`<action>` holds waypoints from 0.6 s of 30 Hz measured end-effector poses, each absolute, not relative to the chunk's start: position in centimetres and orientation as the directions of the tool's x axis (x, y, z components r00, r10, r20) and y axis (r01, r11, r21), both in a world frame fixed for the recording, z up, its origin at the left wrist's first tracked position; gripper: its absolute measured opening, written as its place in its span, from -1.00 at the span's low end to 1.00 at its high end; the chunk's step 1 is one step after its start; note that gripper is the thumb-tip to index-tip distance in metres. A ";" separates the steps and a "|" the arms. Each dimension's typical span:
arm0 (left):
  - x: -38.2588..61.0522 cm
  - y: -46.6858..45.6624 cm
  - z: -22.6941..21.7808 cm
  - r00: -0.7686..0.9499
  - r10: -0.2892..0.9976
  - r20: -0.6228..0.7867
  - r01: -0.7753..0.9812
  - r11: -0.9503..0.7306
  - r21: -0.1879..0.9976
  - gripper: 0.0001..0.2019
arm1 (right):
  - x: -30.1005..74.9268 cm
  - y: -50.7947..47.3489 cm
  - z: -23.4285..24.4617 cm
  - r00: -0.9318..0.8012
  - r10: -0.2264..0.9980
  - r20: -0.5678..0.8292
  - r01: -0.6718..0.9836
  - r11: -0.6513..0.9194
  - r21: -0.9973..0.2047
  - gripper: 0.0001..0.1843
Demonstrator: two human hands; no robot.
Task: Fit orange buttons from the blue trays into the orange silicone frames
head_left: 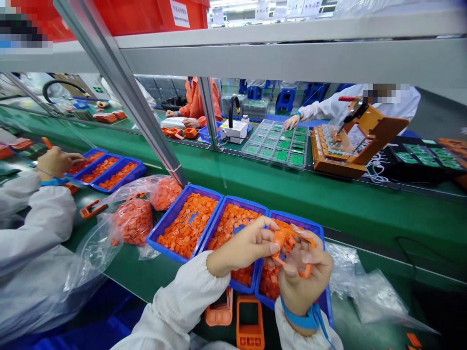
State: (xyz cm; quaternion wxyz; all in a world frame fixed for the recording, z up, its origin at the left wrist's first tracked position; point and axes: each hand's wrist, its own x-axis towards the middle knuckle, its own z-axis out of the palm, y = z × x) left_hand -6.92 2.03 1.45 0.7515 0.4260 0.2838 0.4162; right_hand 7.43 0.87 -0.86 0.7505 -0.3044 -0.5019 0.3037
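Observation:
An orange plastic frame [280, 241] with a large rectangular opening is held up between my two hands. My left hand [251, 243] pinches one end of it with thumb and fingers. The other end is gripped by my right hand [306, 274], which wears a blue wrist strap [304, 319]. Just beneath my hands stand three blue trays [204, 232] side by side, filled with small orange pieces [189, 226]. Two more orange frames, one [250, 323] whole in view and another [219, 311] partly under my left sleeve, lie on the bench before me.
Clear bags of orange pieces [134, 221] lie left of the trays; empty-looking clear bags [375, 296] lie right. A metal post [124, 92] and a shelf [292, 61] cross above. Co-workers sit at left and across, near an orange fixture [339, 155] and a tray of green circuit boards [280, 143].

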 end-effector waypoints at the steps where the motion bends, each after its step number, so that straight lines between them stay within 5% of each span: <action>1: -6.8 2.0 1.4 0.489 0.870 -0.067 -0.399 0.291 0.869 -0.38 | 7.5 0.8 -0.9 0.304 0.756 0.580 -0.139 0.637 -0.758 -0.56; 7: -6.7 1.6 1.4 0.469 0.883 0.006 -0.446 0.230 0.865 -0.46 | 7.5 0.6 -0.7 0.232 0.670 0.705 -0.086 0.736 -0.671 -0.65; 18: -7.1 1.9 1.0 0.518 0.855 0.024 -0.431 0.237 0.871 -0.43 | 7.8 0.5 -0.5 0.230 0.670 0.706 -0.109 0.739 -0.665 -0.63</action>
